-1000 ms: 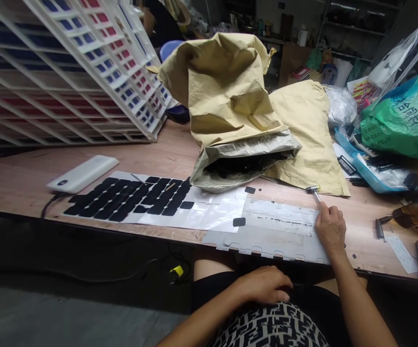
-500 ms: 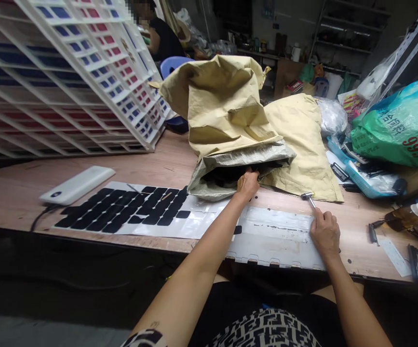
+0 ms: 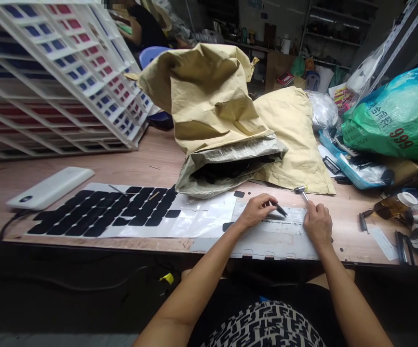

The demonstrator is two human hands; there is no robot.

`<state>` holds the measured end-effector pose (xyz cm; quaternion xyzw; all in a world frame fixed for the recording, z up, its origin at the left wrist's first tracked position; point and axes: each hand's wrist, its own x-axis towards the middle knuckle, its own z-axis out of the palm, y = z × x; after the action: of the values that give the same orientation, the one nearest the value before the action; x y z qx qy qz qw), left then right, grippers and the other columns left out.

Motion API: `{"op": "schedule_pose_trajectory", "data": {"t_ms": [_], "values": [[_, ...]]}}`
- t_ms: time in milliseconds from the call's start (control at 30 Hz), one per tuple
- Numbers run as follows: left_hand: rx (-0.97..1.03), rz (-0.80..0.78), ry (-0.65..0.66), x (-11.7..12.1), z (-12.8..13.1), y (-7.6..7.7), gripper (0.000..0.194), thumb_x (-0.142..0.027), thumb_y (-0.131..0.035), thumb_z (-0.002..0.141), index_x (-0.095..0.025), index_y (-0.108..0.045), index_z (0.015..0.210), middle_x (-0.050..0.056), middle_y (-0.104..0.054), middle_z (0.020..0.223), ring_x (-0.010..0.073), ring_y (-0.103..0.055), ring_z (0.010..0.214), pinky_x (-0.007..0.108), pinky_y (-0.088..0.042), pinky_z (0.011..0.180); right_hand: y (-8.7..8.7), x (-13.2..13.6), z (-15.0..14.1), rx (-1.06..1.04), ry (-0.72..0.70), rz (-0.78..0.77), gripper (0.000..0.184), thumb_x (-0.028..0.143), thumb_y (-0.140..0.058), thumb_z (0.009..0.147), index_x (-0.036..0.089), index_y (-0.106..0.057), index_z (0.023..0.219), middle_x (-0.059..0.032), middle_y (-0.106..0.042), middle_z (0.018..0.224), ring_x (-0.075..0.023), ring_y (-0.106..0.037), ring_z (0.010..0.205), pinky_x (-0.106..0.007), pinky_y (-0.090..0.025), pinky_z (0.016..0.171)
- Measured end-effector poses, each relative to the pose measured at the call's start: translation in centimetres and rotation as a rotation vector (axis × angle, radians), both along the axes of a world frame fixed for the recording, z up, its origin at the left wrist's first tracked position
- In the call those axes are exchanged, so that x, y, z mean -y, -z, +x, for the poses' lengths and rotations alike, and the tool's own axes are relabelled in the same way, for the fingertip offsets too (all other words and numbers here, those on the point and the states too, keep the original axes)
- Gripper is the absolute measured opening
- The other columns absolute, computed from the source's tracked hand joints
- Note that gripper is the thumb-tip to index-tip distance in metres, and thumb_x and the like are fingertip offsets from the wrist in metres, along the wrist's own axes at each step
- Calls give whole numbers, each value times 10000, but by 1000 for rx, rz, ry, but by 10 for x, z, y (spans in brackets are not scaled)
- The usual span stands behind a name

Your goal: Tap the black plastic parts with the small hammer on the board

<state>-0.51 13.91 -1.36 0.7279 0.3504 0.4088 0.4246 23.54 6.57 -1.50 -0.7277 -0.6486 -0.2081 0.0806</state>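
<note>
My left hand pinches a small black elongated piece above a translucent plate at the table's front edge. In my right hand is a small hammer, its metal head pointing away from me; the hand rests by the plate's right end. Behind my left hand lies a yellow sack with its grey-lined mouth gaping toward me and dark contents inside. To the left, rows of black rounded squares lie on a white sheet.
A white oblong device with a cable sits at left, before tall white plastic crates. Another yellow sack, a blue basket and a green bag stand to the right. A person sits at the back left.
My left hand has come out of the sack's mouth toward me, now with a black piece in its fingers. My right hand still holds the hammer. The view has shifted slightly right.
</note>
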Motion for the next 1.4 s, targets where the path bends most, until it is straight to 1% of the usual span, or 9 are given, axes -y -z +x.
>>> {"op": "schedule_pose_trajectory", "data": {"t_ms": [100, 200, 333, 500, 667, 800, 967, 1067, 1400], "values": [[-116, -36, 7, 2, 4, 17, 141, -209, -657, 816, -182, -705, 946, 26, -681, 915, 155, -577, 790, 291, -465, 731, 0, 0, 0, -13, 10, -10, 395, 200, -475, 930, 186, -587, 1309, -86, -536, 934, -231, -445, 876, -313, -320, 694], [-189, 7, 11, 1, 3, 25, 192, -175, -669, 795, -199, -708, 981, 25, -683, 937, 189, -590, 894, 322, -468, 810, 0, 1, 0, -26, 16, -15, 402, 198, -475, 930, 183, -584, 1317, -86, -537, 937, -229, -444, 875, -314, -321, 695], [-270, 65, 38, 1, 6, 25, 193, -177, -698, 787, -214, -728, 974, 28, -652, 927, 207, -576, 941, 339, -460, 842, 1, 1, 0, -38, 10, -5, 399, 195, -477, 927, 187, -587, 1310, -85, -535, 932, -228, -446, 870, -315, -321, 693], [-310, 48, 29, 0, 14, 26, 160, -233, -702, 815, -213, -747, 968, 30, -601, 891, 205, -568, 924, 324, -454, 801, 6, -6, 4, -73, 41, 19, 356, 247, -463, 965, 180, -618, 1278, -96, -561, 945, -219, -466, 850, -308, -343, 714], [-265, 52, 17, -1, 14, 27, 207, -209, -726, 789, -198, -736, 995, 25, -616, 888, 194, -576, 900, 317, -450, 800, 1, -7, 11, -260, 35, 17, 350, 229, -438, 972, 165, -655, 1239, -92, -599, 915, -206, -529, 826, -302, -421, 739], [-238, 29, 3, -2, 14, 26, 155, -196, -745, 762, -196, -728, 916, 21, -626, 874, 189, -579, 882, 310, -453, 791, -15, 19, -3, -573, -146, 113, 380, 272, -416, 989, 166, -632, 1283, -109, -667, 1032, -217, -623, 945, -336, -509, 857], [-215, -22, -29, -4, 17, 26, 169, -170, -775, 717, -198, -721, 875, 6, -635, 872, 175, -582, 865, 294, -452, 776, -27, 57, -35, -836, -408, -46, 381, 282, -453, 1001, 194, -609, 1337, -101, -681, 1247, -206, -635, 1160, -353, -526, 995], [-213, -33, -45, -4, 19, 26, 166, -157, -791, 696, -193, -717, 840, -3, -626, 854, 165, -576, 847, 280, -440, 752, -26, 65, -46, -846, -445, -77, 399, 261, -441, 1007, 196, -588, 1373, -102, -684, 1225, -198, -644, 1143, -350, -537, 989], [-254, -64, -50, -6, 19, 22, 97, -159, -775, 694, -186, -682, 688, -13, -581, 768, 156, -546, 802, 278, -413, 713, -17, 70, -53, -654, -424, -84, 435, 238, -393, 1020, 234, -547, 1427, -72, -653, 956, -181, -662, 848, -305, -573, 783]]}}
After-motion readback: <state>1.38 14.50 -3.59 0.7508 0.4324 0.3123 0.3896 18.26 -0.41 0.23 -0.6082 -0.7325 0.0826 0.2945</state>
